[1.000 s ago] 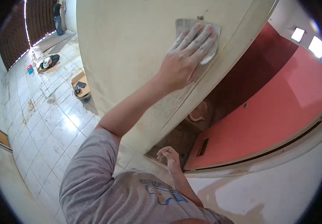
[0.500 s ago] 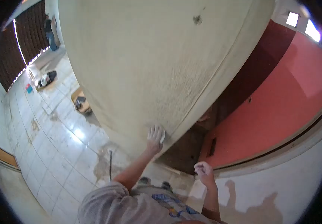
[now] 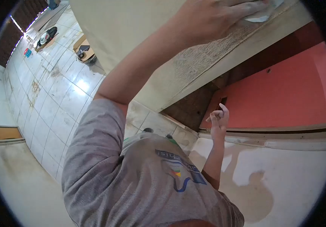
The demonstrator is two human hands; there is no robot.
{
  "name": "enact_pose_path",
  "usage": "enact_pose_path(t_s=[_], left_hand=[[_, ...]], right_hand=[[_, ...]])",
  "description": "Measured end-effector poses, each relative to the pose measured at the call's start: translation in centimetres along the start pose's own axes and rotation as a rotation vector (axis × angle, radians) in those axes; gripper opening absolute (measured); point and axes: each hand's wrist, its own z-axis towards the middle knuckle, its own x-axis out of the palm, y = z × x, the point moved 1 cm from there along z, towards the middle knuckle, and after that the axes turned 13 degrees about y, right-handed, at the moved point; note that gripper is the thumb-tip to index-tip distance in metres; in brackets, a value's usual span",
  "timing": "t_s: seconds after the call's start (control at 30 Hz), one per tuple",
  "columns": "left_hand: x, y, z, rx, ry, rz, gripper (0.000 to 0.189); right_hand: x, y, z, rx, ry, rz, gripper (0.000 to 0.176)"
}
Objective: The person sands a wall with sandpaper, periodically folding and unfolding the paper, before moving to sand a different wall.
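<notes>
Overhead, the person's left hand (image 3: 212, 19) lies spread flat, pinning what seems a thin, light, floppy sanding sheet (image 3: 263, 13), best gripped under flat fingers, against the cream wall (image 3: 140, 22); the right hand (image 3: 219, 117) hovers half-curled, empty.

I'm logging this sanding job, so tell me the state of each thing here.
left hand: raised, pressed on the sandpaper.
sandpaper: held flat against the wall, mostly covered by the hand.
wall: cream, rough and scuffed below the hand.
right hand: empty, fingers loosely curled.
</notes>
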Motion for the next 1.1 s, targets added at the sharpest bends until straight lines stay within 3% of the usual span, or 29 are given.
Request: enact_pose_path(t_s=[0.13,0.33,0.43,0.57,0.67,0.8,0.9,1.0,1.1], left_hand=[[2.9,-0.2,-6.2,-0.005,-0.022,-0.261,0.061],[10.7,-7.7,-21.3,-0.166,0.396,-0.354,0.061],[14.8,-10.8,-26.9,-0.357,0.334,-0.445,0.064],[15.0,-10.6,-24.3,-0.375,0.212,-0.4,0.065],[9.8,-6.2,-16.2,-0.281,0.143,-0.265,0.063],[3.8,-1.9,-5.9,-0.177,-0.096,-0.206,0.058],[-0.7,-0.9,-1.1,-0.195,0.043,-0.189,0.058],[0.5,-1.8,-1.7,-0.21,0.023,-0.183,0.055],[3.7,-2.9,-5.8,-0.27,-0.13,-0.284,0.055]], right_hand=[[2.2,-1.6,-0.5,0.095,0.041,0.059,0.064],[5.0,-4.5,-2.4,0.198,0.228,-0.056,0.078],[6.8,-4.2,-3.2,0.228,0.25,-0.078,0.085],[7.7,-4.1,-3.2,0.25,0.233,-0.031,0.09],[7.1,-4.6,-2.7,0.193,0.172,-0.038,0.088],[6.2,-4.4,-1.7,0.117,0.1,-0.02,0.087],[5.3,-3.3,-1.6,0.082,0.101,0.012,0.086],[3.9,-4.0,-1.5,0.045,0.116,-0.061,0.081],[2.6,-5.6,-2.1,0.098,0.16,-0.136,0.077]])
